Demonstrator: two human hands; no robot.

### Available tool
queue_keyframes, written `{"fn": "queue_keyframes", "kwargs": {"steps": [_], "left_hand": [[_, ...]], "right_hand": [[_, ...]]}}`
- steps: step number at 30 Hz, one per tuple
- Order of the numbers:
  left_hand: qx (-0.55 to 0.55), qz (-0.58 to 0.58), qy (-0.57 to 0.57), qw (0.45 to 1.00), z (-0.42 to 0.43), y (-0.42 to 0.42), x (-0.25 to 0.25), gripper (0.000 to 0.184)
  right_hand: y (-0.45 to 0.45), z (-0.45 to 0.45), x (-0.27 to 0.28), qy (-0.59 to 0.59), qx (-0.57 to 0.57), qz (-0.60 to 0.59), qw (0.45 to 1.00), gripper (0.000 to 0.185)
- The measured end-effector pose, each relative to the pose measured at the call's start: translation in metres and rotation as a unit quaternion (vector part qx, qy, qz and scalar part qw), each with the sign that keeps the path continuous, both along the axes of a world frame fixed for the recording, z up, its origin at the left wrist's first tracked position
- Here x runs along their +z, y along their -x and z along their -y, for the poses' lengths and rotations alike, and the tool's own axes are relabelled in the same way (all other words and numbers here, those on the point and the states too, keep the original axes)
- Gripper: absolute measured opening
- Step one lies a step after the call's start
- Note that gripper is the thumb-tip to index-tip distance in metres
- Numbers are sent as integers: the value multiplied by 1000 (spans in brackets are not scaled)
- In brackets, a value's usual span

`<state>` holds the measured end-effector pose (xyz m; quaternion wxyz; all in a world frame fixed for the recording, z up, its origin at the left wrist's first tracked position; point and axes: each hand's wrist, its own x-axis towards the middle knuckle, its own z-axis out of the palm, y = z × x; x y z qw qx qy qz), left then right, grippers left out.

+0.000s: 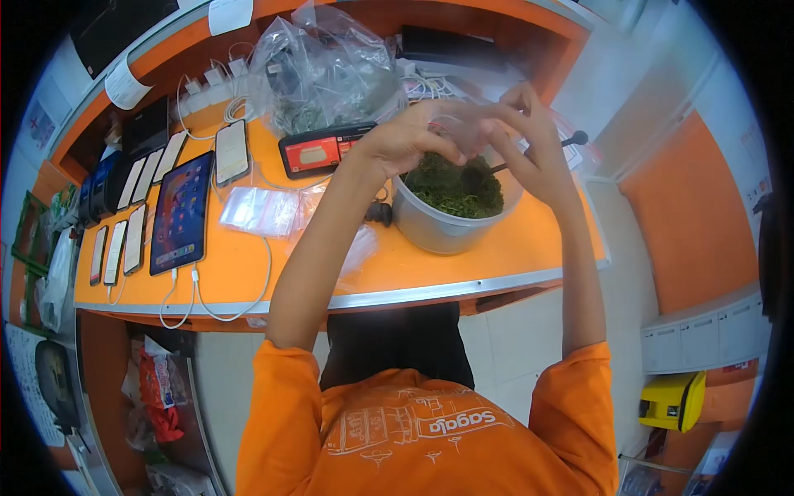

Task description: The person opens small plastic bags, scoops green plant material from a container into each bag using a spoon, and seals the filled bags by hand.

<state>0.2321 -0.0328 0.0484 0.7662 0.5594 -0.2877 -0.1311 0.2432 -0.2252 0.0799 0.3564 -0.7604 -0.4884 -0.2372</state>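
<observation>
A small clear zip bag (465,132) is stretched between my two hands, above a round translucent tub (438,240). My left hand (413,139) pinches its left side, thumb pointing right. On the other side my right hand (533,145) grips it with bent fingers, over the tub's right rim. Chopped green leaves (451,190) fill much of the tub. A black spoon (475,175) rests in the leaves, and its long handle sticks out to the right behind my right hand. The bag's outline is faint, and fingers hide part of it.
Flat zip bags (260,211) lie left of the tub. Behind stands a large clear bag (327,70) with green contents, near a red-and-black box (318,153). A tablet (182,211), several phones (231,153) and white cables spread over the orange desk (331,285).
</observation>
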Motion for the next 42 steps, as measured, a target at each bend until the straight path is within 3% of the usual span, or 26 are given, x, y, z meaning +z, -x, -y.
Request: {"fn": "queue_keyframes", "kwargs": {"steps": [4,7,10,13,16,19,22,25,28,31,34,37,42], "left_hand": [[13,10,-21,1000,-4,-3,-3,58],[-31,32,8,999,0,-6,-4,57],[11,38,-53,998,1,0,2,54],[181,93,-172,964,3,2,-1,51],[141,133,-186,963,0,3,2,53],[134,163,-359,909,0,4,11,45],[115,153,-464,865,-3,-2,7,42],[93,225,-451,859,-6,6,-5,43],[160,350,-444,809,-3,11,-5,50],[194,380,-360,830,3,18,0,43],[230,266,-293,889,11,11,-3,30],[262,231,-233,907,14,5,-9,20],[298,217,-177,913,17,5,-8,16]], "right_hand": [[1,7,6,69,5,-13,998,15],[1,7,9,18,10,3,1000,12],[-4,5,3,75,-18,98,992,13],[-6,11,10,17,-53,90,994,15],[-4,9,2,117,-39,125,984,13],[-3,11,5,23,-49,11,998,11],[-4,17,3,119,-70,57,989,11],[-5,24,2,64,-55,9,996,11],[-3,25,1,37,-56,6,998,10],[1,25,-1,29,-35,4,999,9],[-1,26,-4,17,-17,-92,995,9],[-1,24,-7,-12,18,-171,985,13],[-6,27,-2,128,57,-90,986,23]]}}
